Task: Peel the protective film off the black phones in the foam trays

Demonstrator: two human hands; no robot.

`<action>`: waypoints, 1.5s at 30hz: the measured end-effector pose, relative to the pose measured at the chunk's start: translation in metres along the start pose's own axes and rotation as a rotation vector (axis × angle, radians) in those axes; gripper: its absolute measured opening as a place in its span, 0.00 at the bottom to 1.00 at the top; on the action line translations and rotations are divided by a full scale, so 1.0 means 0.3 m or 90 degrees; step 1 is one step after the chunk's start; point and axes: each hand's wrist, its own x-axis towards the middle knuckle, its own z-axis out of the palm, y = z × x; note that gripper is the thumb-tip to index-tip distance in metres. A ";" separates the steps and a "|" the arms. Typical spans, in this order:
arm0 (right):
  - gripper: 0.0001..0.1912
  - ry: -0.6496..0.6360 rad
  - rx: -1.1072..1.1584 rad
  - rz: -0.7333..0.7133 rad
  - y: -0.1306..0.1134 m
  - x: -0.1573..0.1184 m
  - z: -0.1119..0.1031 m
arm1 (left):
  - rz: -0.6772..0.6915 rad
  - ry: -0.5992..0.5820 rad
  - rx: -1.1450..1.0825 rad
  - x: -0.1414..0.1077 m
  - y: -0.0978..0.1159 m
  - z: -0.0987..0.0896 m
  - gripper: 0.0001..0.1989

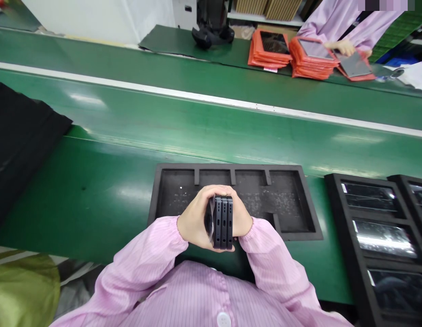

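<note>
My left hand (pixel 194 221) and my right hand (pixel 242 219) are both closed around a stack of smartphones (pixel 223 223). The phones stand on edge, pressed side by side, with their black port ends facing me. On the stack's left side, a glossy face with some clear film shows beside my left palm. Behind and below my hands lies a black foam tray (pixel 312 220) with short dividers along its walls. Small white specks dot its floor. My hands cover part of its near side.
To the right, black foam trays (pixel 347 254) hold glossy dark phones. A black sheet (pixel 20 136) covers the left side. Across the green bench (pixel 129 113), a co-worker's hand (pixel 345 47) touches a grey tablet-like panel (pixel 354 63) near stacks of orange sleeves (pixel 313 63).
</note>
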 end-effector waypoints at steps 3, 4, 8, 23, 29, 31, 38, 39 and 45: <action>0.44 0.002 0.004 -0.003 -0.002 0.004 -0.001 | 0.005 0.003 0.008 0.003 0.003 0.001 0.54; 0.44 0.002 0.004 0.000 -0.003 0.004 -0.002 | 0.006 0.003 0.011 0.003 0.004 0.001 0.54; 0.42 0.000 0.005 0.017 -0.004 0.003 -0.003 | 0.018 0.005 0.011 0.003 0.005 0.001 0.54; 0.43 -0.005 0.011 0.015 -0.010 0.008 -0.006 | 0.013 0.004 0.013 -0.002 0.003 -0.001 0.53; 0.42 -0.006 -0.002 0.014 -0.008 0.004 -0.005 | 0.009 0.011 0.011 -0.004 0.001 0.001 0.54; 0.41 -0.004 -0.007 0.015 -0.008 0.002 -0.004 | 0.009 0.014 0.010 -0.003 0.001 0.001 0.53; 0.42 -0.007 0.002 0.018 -0.003 -0.001 0.000 | 0.004 0.008 0.021 -0.002 0.006 -0.001 0.52; 0.42 -0.008 0.005 0.020 -0.002 -0.002 0.000 | 0.003 0.009 0.021 -0.002 0.005 -0.002 0.51; 0.42 -0.023 0.028 0.047 0.010 -0.011 0.003 | -0.016 0.009 0.012 -0.007 0.001 -0.002 0.48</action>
